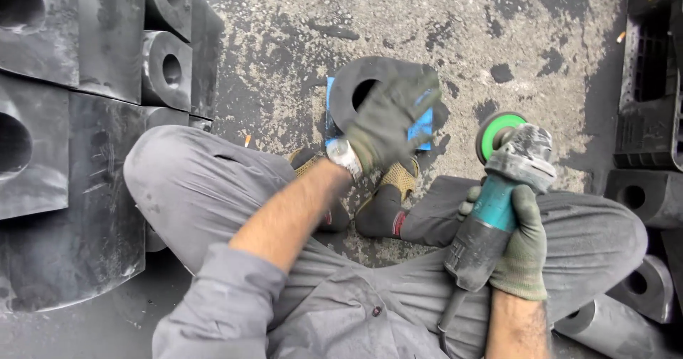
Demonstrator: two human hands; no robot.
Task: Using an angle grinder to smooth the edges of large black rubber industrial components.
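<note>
While the left hand [388, 120], gloved and blurred, rests spread on a black block with a round hole [363, 81] lying on the floor [455, 24], the right hand [516, 249] clenches a teal angle grinder [498, 195], its green disc [498, 135] just beyond that grip.

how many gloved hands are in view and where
2. The left hand reaches forward onto the black block with a round hole on the floor ahead. The right hand grips the teal angle grinder over the right knee. No other hands show.
</note>
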